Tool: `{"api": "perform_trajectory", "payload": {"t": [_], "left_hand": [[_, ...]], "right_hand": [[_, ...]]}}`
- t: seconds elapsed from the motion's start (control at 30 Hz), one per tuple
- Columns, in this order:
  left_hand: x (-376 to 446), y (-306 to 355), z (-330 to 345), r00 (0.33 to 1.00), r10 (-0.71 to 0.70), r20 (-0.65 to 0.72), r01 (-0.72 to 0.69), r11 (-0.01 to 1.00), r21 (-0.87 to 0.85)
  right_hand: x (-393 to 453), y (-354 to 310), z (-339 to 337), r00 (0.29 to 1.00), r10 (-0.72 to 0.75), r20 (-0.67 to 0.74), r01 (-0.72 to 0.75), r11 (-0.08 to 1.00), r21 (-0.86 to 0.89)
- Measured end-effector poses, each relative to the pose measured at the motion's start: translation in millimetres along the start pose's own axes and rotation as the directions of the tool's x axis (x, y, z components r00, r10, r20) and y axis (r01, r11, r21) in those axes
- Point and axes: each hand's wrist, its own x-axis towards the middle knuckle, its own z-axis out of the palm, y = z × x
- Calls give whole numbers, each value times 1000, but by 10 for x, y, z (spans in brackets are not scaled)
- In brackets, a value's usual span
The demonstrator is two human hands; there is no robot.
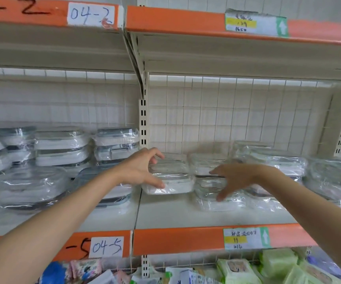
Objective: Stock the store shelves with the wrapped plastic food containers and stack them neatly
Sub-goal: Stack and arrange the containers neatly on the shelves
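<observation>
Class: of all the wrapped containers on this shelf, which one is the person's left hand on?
The wrapped container just right of the slotted upright post. The left hand spans its left end, thumb at the front; the others go untouched.

My one camera sat on my head, facing forward and slightly down at the middle shelf (186,214), close enough that my forearms filled the lower corners. It looked up at the underside of the upper shelf (206,58) and caught the goods below along the bottom edge.
</observation>
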Motion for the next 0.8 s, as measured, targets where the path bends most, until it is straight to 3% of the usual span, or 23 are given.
{"api": "perform_trajectory", "payload": {"t": [0.07, 0.2, 0.3, 0.6, 0.67, 0.8], "left_hand": [[17, -24, -28, 998, 33, -46, -34, 999, -27], [162, -9, -137, 973, 45, -225, -80, 986, -149], [419, 98, -179, 941, 31, -337, -66, 994, -92], [811, -60, -50, 990, -6, -142, 25, 991, 133], [743, -86, -78, 985, 10, -172, 18, 987, 159], [523, -149, -183, 924, 52, -378, -21, 996, 86]], "right_hand": [[5, 117, 142, 995, 44, 93, -41, 999, -33], [59, 142, 299, 999, 38, -9, -39, 997, -66], [42, 109, 293, 999, 19, -37, -21, 998, -54], [-242, -6, -200, 963, -41, -267, 36, 999, -21], [-184, -35, -374, 934, -37, -355, 56, 998, 42], [290, -138, -594, 840, -24, -542, 26, 1000, -4]]}}
